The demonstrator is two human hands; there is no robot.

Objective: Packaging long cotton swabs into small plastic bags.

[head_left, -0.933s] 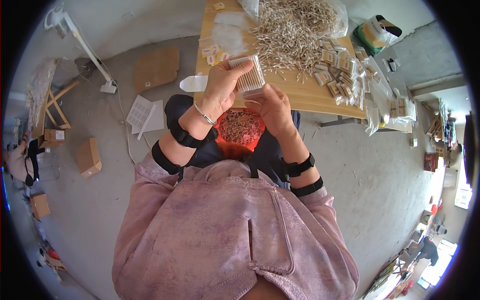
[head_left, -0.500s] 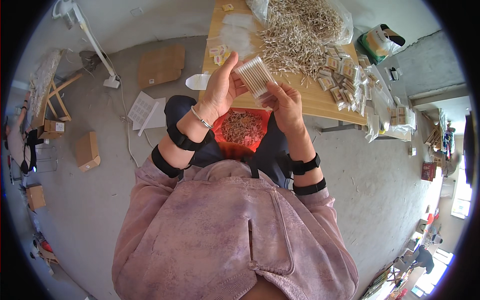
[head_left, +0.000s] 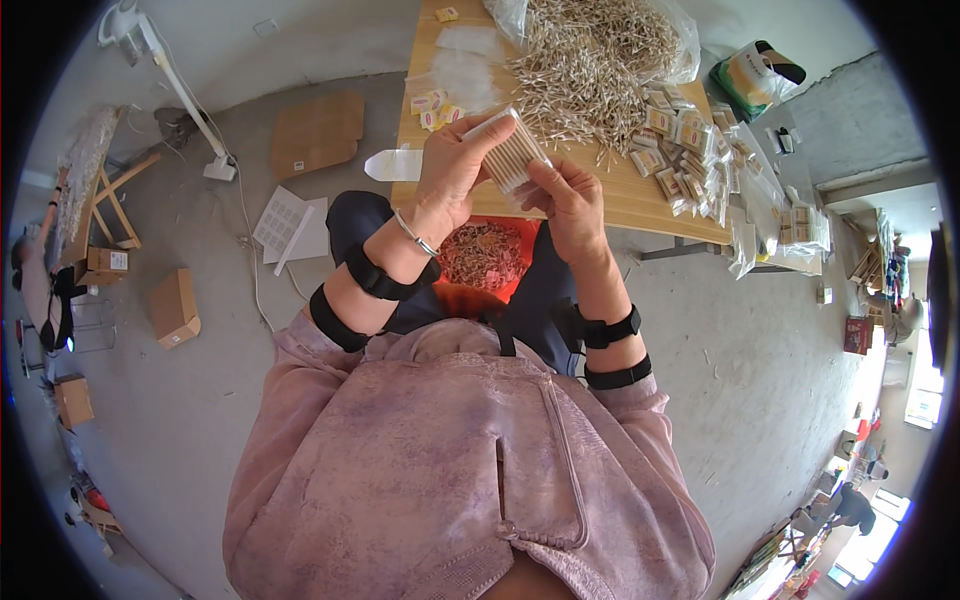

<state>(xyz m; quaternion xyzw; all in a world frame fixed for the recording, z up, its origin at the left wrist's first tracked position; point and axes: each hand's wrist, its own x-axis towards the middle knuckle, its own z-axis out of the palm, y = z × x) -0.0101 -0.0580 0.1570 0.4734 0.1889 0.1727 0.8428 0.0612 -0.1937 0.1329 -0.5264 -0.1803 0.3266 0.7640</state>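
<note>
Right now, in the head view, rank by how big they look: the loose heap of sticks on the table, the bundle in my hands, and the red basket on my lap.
1. Heap of sticks, clearly largest.
2. Red basket, partly hidden.
3. Bundle of sticks, smallest, though nearer the camera.

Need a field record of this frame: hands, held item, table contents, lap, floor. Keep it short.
left hand: grips a bundle of cotton swabs from the left side
right hand: fingertips on the bundle's lower right end
bundle state: swabs lined up side by side, held above the table edge
table: wooden; bears a loose swab heap on clear plastic, filled small packets, empty clear bags
lap: red container with loose swabs
wrists: black bands on both forearms, bracelet on left
floor: cardboard boxes, flat cardboard, white paper sheets
</note>
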